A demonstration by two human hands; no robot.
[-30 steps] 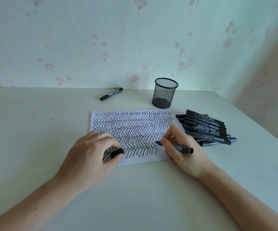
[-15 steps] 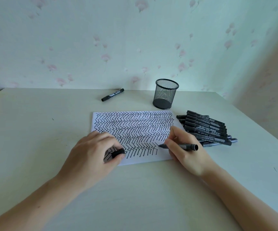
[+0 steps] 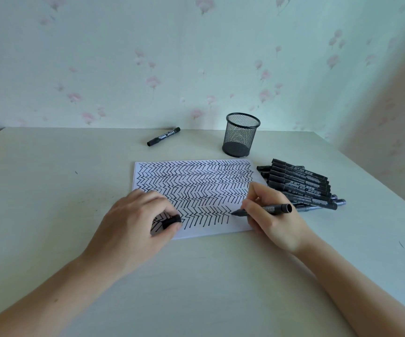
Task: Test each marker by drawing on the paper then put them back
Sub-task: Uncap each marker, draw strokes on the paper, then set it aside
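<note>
A white paper point(image 3: 196, 181) covered in rows of black zigzag strokes lies in the middle of the table. My right hand point(image 3: 273, 215) grips an uncapped black marker point(image 3: 269, 209), its tip touching the paper at the right end of the lowest row. My left hand point(image 3: 133, 224) rests on the paper's near left corner and pinches the black cap point(image 3: 171, 221). A pile of several black markers point(image 3: 301, 186) lies just right of the paper. One more black marker point(image 3: 163, 136) lies alone at the back.
A black mesh pen cup point(image 3: 241, 135) stands upright behind the paper, with nothing seen inside. The pale table point(image 3: 51, 190) meets a flowered wall at the back and ends at an edge on the right.
The marker in my right hand has swung flatter and its tip has shifted slightly right along the lowest row. My left hand has stayed on the paper with the cap.
</note>
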